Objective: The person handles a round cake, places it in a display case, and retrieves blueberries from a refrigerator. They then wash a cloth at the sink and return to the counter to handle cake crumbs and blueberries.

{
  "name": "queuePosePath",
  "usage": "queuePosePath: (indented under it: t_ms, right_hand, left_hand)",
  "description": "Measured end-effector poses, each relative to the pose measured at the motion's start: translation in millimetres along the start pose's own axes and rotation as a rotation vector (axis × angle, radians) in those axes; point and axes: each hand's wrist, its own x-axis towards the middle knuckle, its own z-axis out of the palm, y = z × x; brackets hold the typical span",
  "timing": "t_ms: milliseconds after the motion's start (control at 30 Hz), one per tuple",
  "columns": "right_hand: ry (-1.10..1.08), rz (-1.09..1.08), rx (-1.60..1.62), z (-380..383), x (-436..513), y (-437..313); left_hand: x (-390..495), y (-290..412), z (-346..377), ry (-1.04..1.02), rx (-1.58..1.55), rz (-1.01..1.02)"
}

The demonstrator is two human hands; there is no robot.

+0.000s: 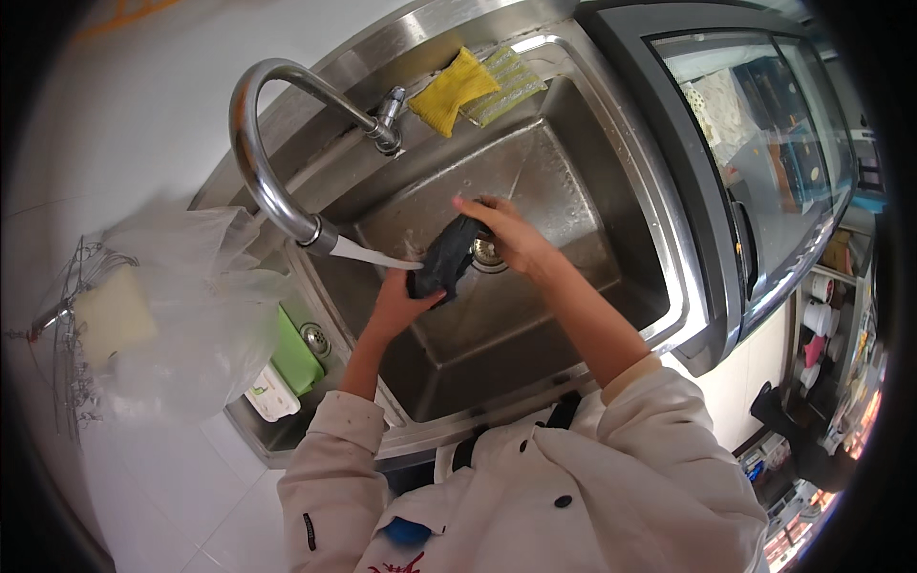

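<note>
Over a stainless steel sink basin (501, 336), my left hand (402, 297) grips the lower left end of a dark grey cloth (448, 254). The cloth's upper right end is in my right hand (501, 225). Water (372, 256) runs from the curved chrome faucet (247, 122) onto the cloth beside my left hand. A metal drain (488, 254) shows partly behind the cloth and my right hand.
A yellow scouring pad (455, 89) and a striped one (507, 86) lie on the sink's back rim. At left, a translucent plastic bag (186, 322) hangs near a green container (297, 354) in a smaller basin. A glass-fronted cabinet (759, 143) stands at right.
</note>
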Motion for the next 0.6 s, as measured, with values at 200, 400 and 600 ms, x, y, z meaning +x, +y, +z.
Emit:
queuePosePath:
  t_ms: [200,400,600]
  right_hand:
    - [-0.392,-0.200,0.027,-2.1,-51.5,-10.0]
    - [0.178,0.093,0.291,-50.0,-22.7,71.1]
    - [-0.356,0.246,0.714,-44.0,15.6,83.2]
  left_hand:
    - [17.6,-10.9,-7.3,0.236,0.552,0.048]
    - [18.5,19.3,11.3,0.059,-0.788,-0.313]
    - [-11.2,34.6,22.5,-0.159,-1.302,-0.181]
